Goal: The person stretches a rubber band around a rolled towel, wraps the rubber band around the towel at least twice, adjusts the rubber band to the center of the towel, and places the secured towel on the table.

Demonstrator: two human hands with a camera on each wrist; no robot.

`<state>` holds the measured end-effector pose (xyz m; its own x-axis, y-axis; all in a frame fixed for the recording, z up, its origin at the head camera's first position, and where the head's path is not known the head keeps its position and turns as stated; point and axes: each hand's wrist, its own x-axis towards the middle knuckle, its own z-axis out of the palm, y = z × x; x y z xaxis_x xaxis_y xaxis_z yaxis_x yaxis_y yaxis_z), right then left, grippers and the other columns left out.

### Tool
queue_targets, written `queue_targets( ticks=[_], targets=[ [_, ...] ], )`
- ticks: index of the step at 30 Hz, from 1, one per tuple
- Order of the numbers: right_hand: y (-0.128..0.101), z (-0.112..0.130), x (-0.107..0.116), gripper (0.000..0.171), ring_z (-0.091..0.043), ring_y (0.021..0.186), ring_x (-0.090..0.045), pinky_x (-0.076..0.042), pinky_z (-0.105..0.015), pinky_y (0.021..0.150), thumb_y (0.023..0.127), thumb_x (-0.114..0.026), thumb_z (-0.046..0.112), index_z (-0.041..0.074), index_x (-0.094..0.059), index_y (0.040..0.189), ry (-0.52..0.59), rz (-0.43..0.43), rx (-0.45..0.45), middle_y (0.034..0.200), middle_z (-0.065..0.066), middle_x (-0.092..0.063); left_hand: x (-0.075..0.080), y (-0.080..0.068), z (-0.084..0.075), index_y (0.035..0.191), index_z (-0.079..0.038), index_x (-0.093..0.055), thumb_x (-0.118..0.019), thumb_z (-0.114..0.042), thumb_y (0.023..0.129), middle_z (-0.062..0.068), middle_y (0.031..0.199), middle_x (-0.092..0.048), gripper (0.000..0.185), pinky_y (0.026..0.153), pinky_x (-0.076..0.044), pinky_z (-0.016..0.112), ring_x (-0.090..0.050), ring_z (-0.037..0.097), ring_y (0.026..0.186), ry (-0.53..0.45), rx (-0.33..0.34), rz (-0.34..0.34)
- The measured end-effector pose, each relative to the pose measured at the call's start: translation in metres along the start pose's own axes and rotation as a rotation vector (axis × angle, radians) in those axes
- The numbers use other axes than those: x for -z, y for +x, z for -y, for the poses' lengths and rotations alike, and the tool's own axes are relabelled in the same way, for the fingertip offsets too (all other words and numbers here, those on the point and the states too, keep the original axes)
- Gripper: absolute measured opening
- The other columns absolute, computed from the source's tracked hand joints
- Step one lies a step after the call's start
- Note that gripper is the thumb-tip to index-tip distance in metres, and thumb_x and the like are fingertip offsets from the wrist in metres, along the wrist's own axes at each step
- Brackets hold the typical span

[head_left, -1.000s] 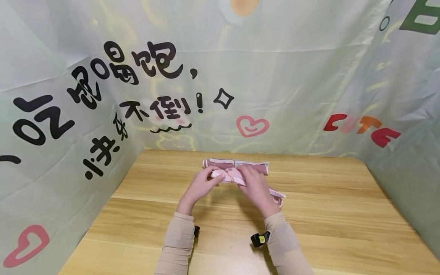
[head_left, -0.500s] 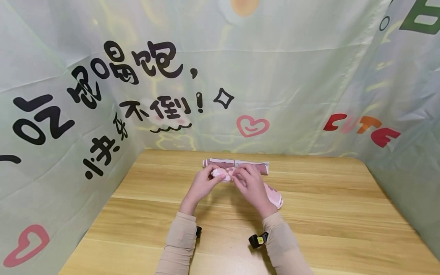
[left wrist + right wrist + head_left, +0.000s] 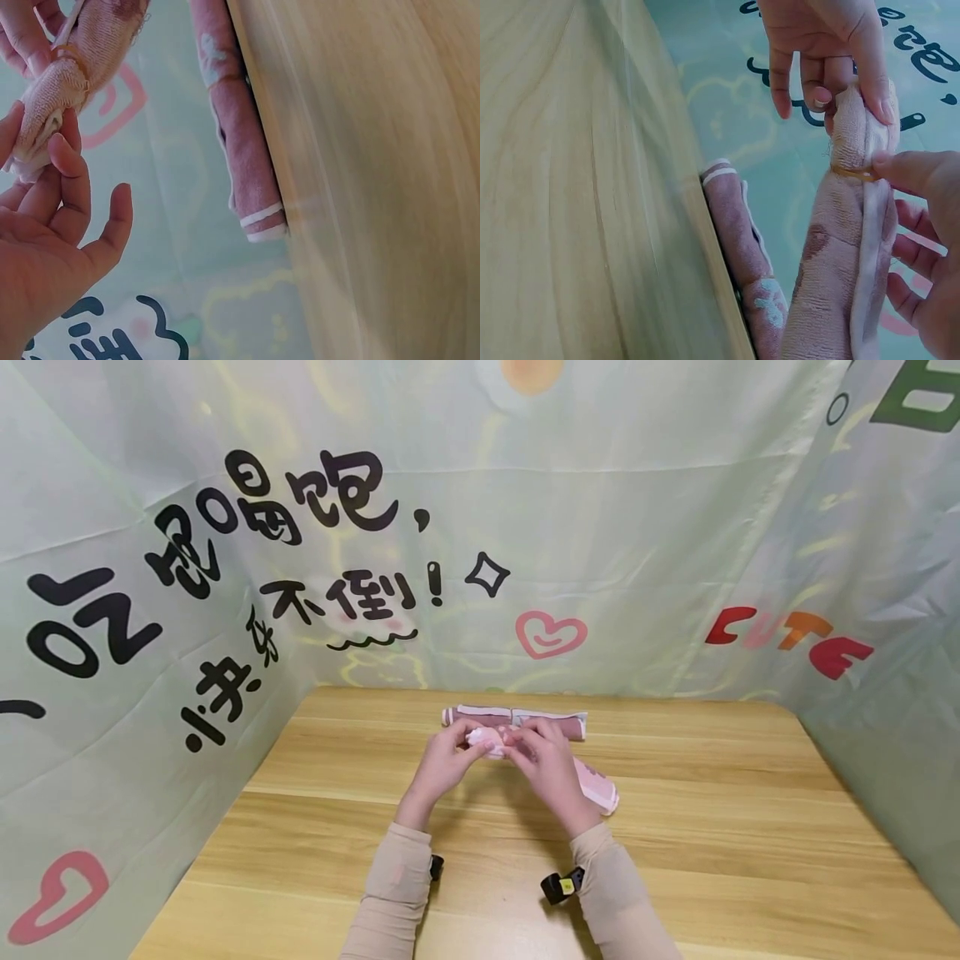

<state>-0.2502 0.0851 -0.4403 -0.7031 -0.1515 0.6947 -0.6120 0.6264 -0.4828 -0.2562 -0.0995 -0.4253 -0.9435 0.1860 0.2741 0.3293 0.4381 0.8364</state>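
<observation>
— Pale-green printed fabric [image 3: 637, 527] round about, wood-grain worktop [image 3: 262, 860] below. Towards the back?

— Mauve towel roll [image 3: 246, 150], lying crosswise near the far edge.

— And the pink towel roll [image 3: 829, 247]?

— Held between left hand [image 3: 442, 760] and right hand [image 3: 551, 764], just on the near side of the mauve one. Long axis running rightward from the left hand, beneath the right, apparently emerging beyond it, slanting towards the body.

— Grip?

— Left: thumb and fingers curled round the roll's left end. Right: pinching at the elastic band [image 3: 853, 174].

— Nearer to that band?

— Right, touching; left, just beside. Resting on wood or lifted? Impossible to tell.
</observation>
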Motion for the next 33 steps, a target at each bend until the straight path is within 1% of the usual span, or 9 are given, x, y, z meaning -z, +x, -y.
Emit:
queue_targets(
  ticks=[4, 8, 13, 16, 20, 23, 26, 30, 33],
  targets=[
    [0.000, 0.000, 0.002, 0.012, -0.030, 0.096, -0.056, -0.045, -0.046, 0.087, 0.080, -0.079, 0.015, 0.007, -0.073, 0.087, 0.014, 0.039, -0.034, 0.096, -0.009, -0.064, -0.001, 0.000, 0.000, 0.106, -0.009, -0.067, -0.071, -0.022, 0.088, 0.007, 0.092, -0.069, 0.023, 0.064, -0.051, 0.023, -0.060, 0.016, 0.079, 0.030, -0.023, -0.006],
    [0.000, 0.000, 0.001, 0.007, -0.030, 0.096, -0.057, -0.045, -0.046, 0.081, 0.083, -0.076, 0.012, 0.009, -0.070, 0.085, -0.016, 0.024, -0.030, 0.096, -0.008, -0.064, -0.002, 0.000, 0.000, 0.105, -0.009, -0.068, -0.071, -0.024, 0.088, 0.007, 0.091, -0.069, 0.023, 0.063, -0.050, 0.022, -0.059, 0.014, 0.077, 0.034, -0.050, -0.010],
    [-0.001, 0.001, -0.004, 0.006, -0.029, 0.091, -0.058, -0.045, -0.043, 0.069, 0.082, -0.070, 0.010, 0.007, -0.065, 0.084, -0.146, -0.063, 0.007, 0.095, -0.009, -0.064, -0.004, 0.000, -0.003, 0.102, -0.007, -0.067, -0.071, -0.022, 0.089, 0.007, 0.087, -0.069, 0.021, 0.060, -0.048, 0.021, -0.056, 0.010, 0.072, 0.048, -0.081, -0.021],
    [-0.003, -0.001, -0.009, 0.008, -0.027, 0.084, -0.057, -0.045, -0.041, 0.065, 0.080, -0.068, 0.009, 0.005, -0.062, 0.084, -0.197, -0.132, 0.017, 0.088, -0.010, -0.063, -0.006, 0.000, -0.004, 0.100, -0.007, -0.067, -0.072, -0.020, 0.088, 0.006, 0.081, -0.067, 0.018, 0.057, -0.046, 0.020, -0.052, 0.009, 0.066, 0.079, -0.102, -0.023],
    [-0.004, -0.002, -0.009, 0.010, -0.026, 0.072, -0.054, -0.043, -0.038, 0.061, 0.076, -0.069, 0.006, 0.005, -0.059, 0.079, -0.221, -0.214, -0.009, 0.077, -0.009, -0.059, -0.008, -0.002, -0.007, 0.099, -0.010, -0.068, -0.073, -0.022, 0.086, 0.003, 0.079, -0.066, 0.019, 0.057, -0.043, 0.019, -0.050, 0.008, 0.064, 0.184, -0.156, 0.006],
    [-0.003, -0.002, -0.003, 0.011, -0.026, 0.069, -0.052, -0.042, -0.037, 0.060, 0.073, -0.070, 0.006, 0.005, -0.059, 0.076, -0.223, -0.221, -0.082, 0.072, -0.008, -0.058, -0.010, -0.003, -0.009, 0.101, -0.012, -0.070, -0.074, -0.025, 0.086, 0.002, 0.084, -0.067, 0.020, 0.061, -0.043, 0.020, -0.051, 0.009, 0.068, 0.308, -0.247, 0.020],
    [0.000, -0.003, 0.003, 0.011, -0.027, 0.073, -0.052, -0.043, -0.037, 0.064, 0.073, -0.071, 0.007, 0.006, -0.060, 0.075, -0.198, -0.169, -0.192, 0.074, -0.009, -0.058, -0.011, -0.005, -0.010, 0.100, -0.014, -0.071, -0.075, -0.026, 0.085, 0.001, 0.085, -0.066, 0.020, 0.063, -0.042, 0.021, -0.051, 0.011, 0.072, 0.412, -0.340, 0.006],
    [0.003, -0.003, 0.011, 0.012, -0.030, 0.083, -0.053, -0.044, -0.040, 0.069, 0.074, -0.071, 0.013, 0.007, -0.061, 0.073, -0.174, -0.076, -0.363, 0.084, -0.011, -0.059, -0.012, -0.006, -0.011, 0.097, -0.016, -0.071, -0.075, -0.026, 0.084, -0.001, 0.084, -0.068, 0.017, 0.064, -0.044, 0.023, -0.053, 0.012, 0.073, 0.471, -0.440, -0.016],
    [0.004, -0.005, 0.015, 0.012, -0.032, 0.090, -0.054, -0.044, -0.044, 0.073, 0.074, -0.070, 0.017, 0.009, -0.061, 0.071, -0.188, -0.025, -0.463, 0.092, -0.012, -0.061, -0.012, -0.007, -0.011, 0.096, -0.015, -0.071, -0.076, -0.023, 0.084, -0.001, 0.086, -0.068, 0.016, 0.065, -0.046, 0.024, -0.055, 0.012, 0.074, 0.466, -0.475, -0.027]
  ],
)
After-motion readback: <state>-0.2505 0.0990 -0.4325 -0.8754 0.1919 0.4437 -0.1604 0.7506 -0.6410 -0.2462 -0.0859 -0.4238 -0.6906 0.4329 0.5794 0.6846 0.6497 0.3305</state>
